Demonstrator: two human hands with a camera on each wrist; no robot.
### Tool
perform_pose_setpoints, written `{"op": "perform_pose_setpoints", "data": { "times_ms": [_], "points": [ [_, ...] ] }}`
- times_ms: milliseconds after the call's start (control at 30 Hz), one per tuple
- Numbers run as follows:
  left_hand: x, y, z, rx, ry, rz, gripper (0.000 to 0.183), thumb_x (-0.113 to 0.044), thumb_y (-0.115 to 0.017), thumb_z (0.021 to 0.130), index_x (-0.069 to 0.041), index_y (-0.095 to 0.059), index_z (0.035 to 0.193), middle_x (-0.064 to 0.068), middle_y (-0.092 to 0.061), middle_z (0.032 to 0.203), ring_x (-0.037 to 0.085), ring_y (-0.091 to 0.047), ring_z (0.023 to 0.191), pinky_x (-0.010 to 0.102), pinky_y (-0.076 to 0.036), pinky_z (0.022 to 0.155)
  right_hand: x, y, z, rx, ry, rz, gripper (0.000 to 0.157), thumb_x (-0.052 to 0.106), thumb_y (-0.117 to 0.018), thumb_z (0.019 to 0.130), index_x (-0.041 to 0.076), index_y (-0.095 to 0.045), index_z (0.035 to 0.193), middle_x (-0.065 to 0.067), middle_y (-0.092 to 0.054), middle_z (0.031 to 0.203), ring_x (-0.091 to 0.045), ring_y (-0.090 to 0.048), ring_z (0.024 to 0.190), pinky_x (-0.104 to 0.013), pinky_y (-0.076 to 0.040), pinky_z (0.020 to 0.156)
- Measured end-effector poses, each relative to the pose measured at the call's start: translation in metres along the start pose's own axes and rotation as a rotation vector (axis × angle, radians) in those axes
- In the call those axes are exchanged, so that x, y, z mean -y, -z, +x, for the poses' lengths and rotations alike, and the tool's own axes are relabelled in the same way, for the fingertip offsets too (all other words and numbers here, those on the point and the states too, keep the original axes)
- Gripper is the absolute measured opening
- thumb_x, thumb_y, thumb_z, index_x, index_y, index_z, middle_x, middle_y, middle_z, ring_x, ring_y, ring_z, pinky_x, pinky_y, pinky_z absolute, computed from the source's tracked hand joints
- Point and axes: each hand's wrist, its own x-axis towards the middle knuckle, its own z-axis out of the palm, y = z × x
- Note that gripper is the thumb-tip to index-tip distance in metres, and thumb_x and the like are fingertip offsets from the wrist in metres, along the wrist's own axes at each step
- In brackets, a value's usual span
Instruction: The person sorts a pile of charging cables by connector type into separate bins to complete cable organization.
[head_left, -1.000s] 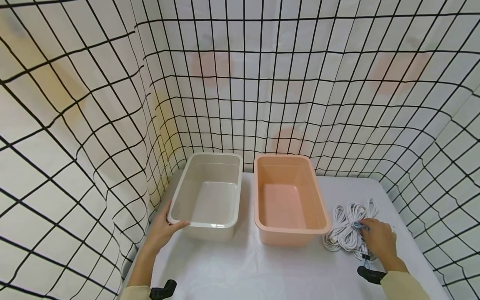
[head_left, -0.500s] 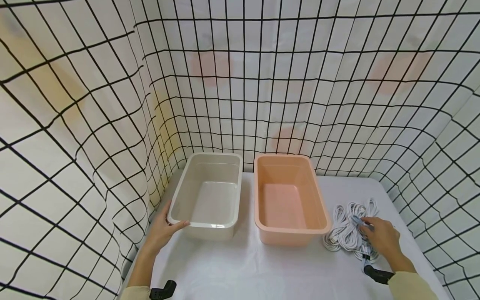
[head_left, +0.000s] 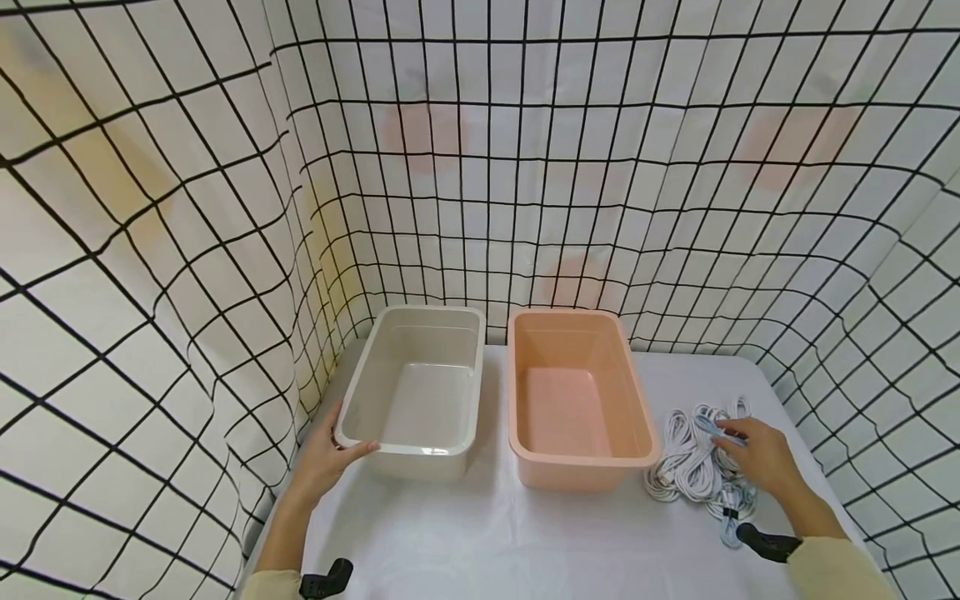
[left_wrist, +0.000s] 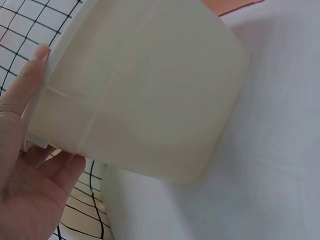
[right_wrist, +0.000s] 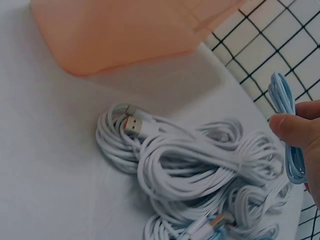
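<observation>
Sleeves (head_left: 832, 571) in pale yellow sat closest to you, right at the bottom of the head view, with a black wrist device (head_left: 326, 580) on each arm. Just past those you had white cloth (head_left: 540, 542) covering the table. Over on your right, a small blue cable loop (head_left: 731, 531) with a black band (head_left: 731, 513) lay at the near end of a messy white cable pile (head_left: 693, 475).

Your hands were well apart. Your right hand (head_left: 761, 454) had a folded blue cable bundle (right_wrist: 284, 107) pinched between thumb and fingers, held up over that pile. Your right wrist view also showed a USB plug (right_wrist: 132, 126) sitting on top of the white coils. Your left hand (head_left: 324, 458) was clamped on the near left corner of the cream bin (head_left: 420, 467), thumb along the front rim, fingers tucked round the side.

Just right of that you had the peach bin (head_left: 577, 477), with a strip of cloth between the two and the pile near its right side. Behind everything, black mesh (head_left: 489, 155) rose in front of a pale backdrop (head_left: 502, 179) with blurry pinkish patches (head_left: 441, 137).
</observation>
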Motion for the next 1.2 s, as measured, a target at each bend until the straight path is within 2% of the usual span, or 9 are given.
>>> {"op": "perform_pose_setpoints", "data": {
  "times_ms": [200,433,567,700,933,1033,1200],
  "points": [
    [0.001,0.001,0.001,-0.002,0.004,-0.006,0.11,-0.022,-0.087,0.087,-0.006,-0.012,0.166,0.029,-0.035,0.157,0.044,-0.046,0.136,0.057,-0.043,0.107,0.02,0.013,0.017,0.003,0.017,0.015,0.032,0.009,-0.083,0.087,-0.006,-0.073,0.115,-0.017,-0.069,0.095,-0.044,-0.064,0.09,-0.056,-0.056,0.069],
    [0.0,0.003,0.001,-0.008,-0.003,-0.005,0.11,-0.022,-0.087,0.087,-0.004,-0.013,0.166,0.029,-0.037,0.155,0.044,-0.049,0.132,0.054,-0.047,0.104,0.048,0.028,0.044,0.01,0.044,0.028,0.032,0.011,-0.083,0.088,-0.004,-0.073,0.115,-0.015,-0.069,0.097,-0.039,-0.062,0.09,-0.037,-0.053,0.062],
    [0.001,0.003,0.002,-0.005,-0.008,-0.035,0.11,-0.021,-0.088,0.086,-0.004,-0.014,0.165,0.028,-0.038,0.155,0.043,-0.049,0.132,0.055,-0.046,0.105,0.061,0.036,0.059,0.027,0.061,0.047,0.033,0.013,-0.082,0.089,-0.004,-0.073,0.115,-0.016,-0.069,0.099,-0.038,-0.061,0.092,-0.031,-0.051,0.061],
    [0.003,0.001,0.004,-0.006,-0.015,-0.051,0.11,-0.019,-0.089,0.085,-0.005,-0.016,0.165,0.027,-0.04,0.153,0.043,-0.051,0.13,0.055,-0.046,0.105,0.075,0.04,0.073,0.046,0.068,0.067,0.033,0.015,-0.081,0.091,-0.004,-0.073,0.116,-0.017,-0.07,0.102,-0.038,-0.061,0.093,-0.032,-0.052,0.062],
    [0.001,0.001,0.005,-0.004,-0.013,-0.069,0.108,-0.015,-0.088,0.085,-0.007,-0.017,0.166,0.027,-0.041,0.153,0.043,-0.051,0.13,0.055,-0.045,0.105,0.102,0.04,0.098,0.083,0.103,0.077,0.035,0.016,-0.08,0.093,-0.004,-0.072,0.12,-0.017,-0.069,0.103,-0.036,-0.06,0.093,-0.041,-0.054,0.066],
    [-0.006,0.001,0.003,0.001,-0.008,-0.089,0.108,-0.011,-0.087,0.086,-0.005,-0.015,0.166,0.03,-0.037,0.155,0.046,-0.048,0.132,0.058,-0.043,0.107,0.112,0.037,0.109,0.109,0.09,0.087,0.036,0.018,-0.079,0.094,-0.003,-0.072,0.121,-0.015,-0.068,0.104,-0.034,-0.06,0.094,-0.039,-0.054,0.067],
    [-0.027,0.003,-0.005,0.016,0.003,-0.102,0.105,-0.006,-0.085,0.086,0.002,-0.014,0.164,0.035,-0.033,0.155,0.051,-0.044,0.134,0.061,-0.04,0.109,0.131,0.031,0.13,0.131,0.085,0.101,0.034,0.018,-0.08,0.093,-0.002,-0.073,0.12,-0.014,-0.068,0.101,-0.031,-0.06,0.09,-0.039,-0.053,0.066]
  ]
}}
